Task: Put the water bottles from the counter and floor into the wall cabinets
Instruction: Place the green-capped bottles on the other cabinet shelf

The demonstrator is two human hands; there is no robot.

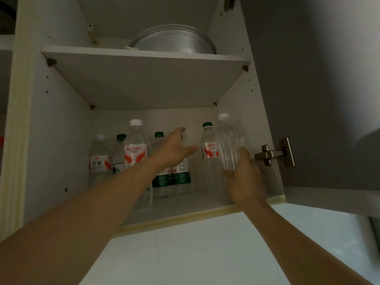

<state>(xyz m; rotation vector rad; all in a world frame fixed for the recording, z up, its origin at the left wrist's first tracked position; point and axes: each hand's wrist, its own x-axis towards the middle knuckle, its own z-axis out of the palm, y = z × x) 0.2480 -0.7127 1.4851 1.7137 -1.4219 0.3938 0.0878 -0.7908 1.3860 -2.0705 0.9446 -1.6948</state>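
Forearms: two bare arms reach up from the bottom edge into the open cabinet [61, 140].
Right hand [244, 177]: fingers curled round the base of a clear bottle [230, 145], white cap up, long axis upright, at the right end of the lower shelf [185, 206]; whether its base touches the shelf cannot be told.
Left hand [174, 149]: fingers spread wide, holding nothing, in front of the middle bottles.
Key relation: the clear bottle stands just beside a red-label bottle [208, 149] on its left; the right hand is nearer.
Count: about seven bottles visible, three white caps, three green caps, one behind the left hand unclear.
Upper shelf: one metal pan [174, 40].
Door [308, 89]: swung open at right.
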